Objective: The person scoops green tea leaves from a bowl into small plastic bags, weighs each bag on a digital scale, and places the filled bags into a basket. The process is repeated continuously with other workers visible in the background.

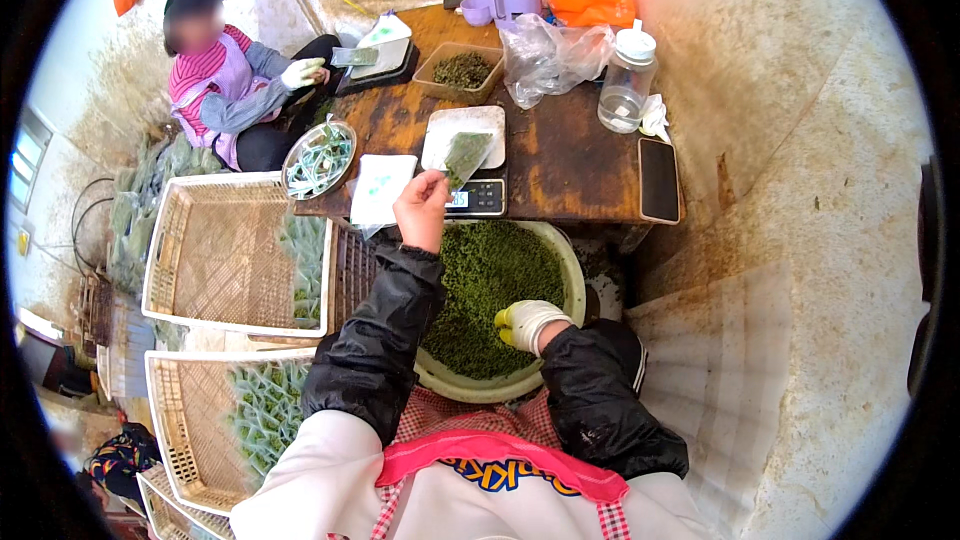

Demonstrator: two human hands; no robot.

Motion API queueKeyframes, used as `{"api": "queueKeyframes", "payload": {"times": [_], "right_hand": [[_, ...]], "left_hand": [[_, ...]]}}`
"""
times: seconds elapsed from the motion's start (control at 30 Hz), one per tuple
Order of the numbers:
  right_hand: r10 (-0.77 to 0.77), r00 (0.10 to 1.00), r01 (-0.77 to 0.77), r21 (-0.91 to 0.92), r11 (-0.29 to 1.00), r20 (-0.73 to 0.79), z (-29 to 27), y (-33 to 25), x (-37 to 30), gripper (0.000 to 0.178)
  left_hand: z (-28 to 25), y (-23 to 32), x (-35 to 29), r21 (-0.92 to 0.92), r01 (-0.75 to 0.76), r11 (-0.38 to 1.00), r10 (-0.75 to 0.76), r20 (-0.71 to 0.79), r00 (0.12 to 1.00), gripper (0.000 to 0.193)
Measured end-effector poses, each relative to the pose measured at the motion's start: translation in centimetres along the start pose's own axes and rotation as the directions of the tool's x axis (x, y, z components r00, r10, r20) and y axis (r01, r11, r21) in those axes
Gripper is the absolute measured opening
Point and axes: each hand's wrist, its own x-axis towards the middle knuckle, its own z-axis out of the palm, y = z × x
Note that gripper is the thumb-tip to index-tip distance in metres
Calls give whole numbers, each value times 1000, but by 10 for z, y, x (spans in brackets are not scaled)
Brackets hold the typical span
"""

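My bare left hand (421,202) pinches the edge of a small clear plastic bag (464,157) with green bits inside. The bag is tilted over the white plate of a digital scale (483,198); whether it touches the plate I cannot tell. Under the table's near edge stands a round, pale basin (574,285) full of small green plant pieces (495,275). My right hand (535,326), in a white glove with yellow fingertips, is over the right side of this heap with fingers curled. What it holds, if anything, is hidden.
On the wooden table (565,165) are a phone (658,180), a clear bottle (628,80), a brown tub (460,72), white sheets (382,188) and a round tray of ties (320,158). Crates (235,325) of filled bags stand left. A gloved co-worker (225,90) sits by another scale (378,65).
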Motion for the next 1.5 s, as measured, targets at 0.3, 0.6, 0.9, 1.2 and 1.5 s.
{"api": "queueKeyframes", "payload": {"times": [0.3, 0.6, 0.9, 1.2, 1.5], "right_hand": [[1, 1000, -1, 8, 1000, 5, 0, 0, 2, 34], [3, 1000, -3, 3, 1000, -19, 2, 1, 0, 35], [-12, 1000, 13, -50, 999, 16, 6, -2, 2, 38], [17, 1000, -17, -27, 999, 2, 5, -4, 4, 37], [10, 993, -9, 13, 1000, -117, -3, -5, -3, 34]], "left_hand": [[2, -27, -4, 490, -312, 814, 356, 3, 934, 25], [-40, 2, -68, 672, -364, 644, 323, 193, 927, 6], [-77, -129, -140, 908, -378, 182, -214, 412, 885, 23], [-73, -106, -136, 813, -272, 515, -5, 320, 947, 14], [-34, 16, -62, -400, 440, 804, -355, 271, 895, 3]]}}
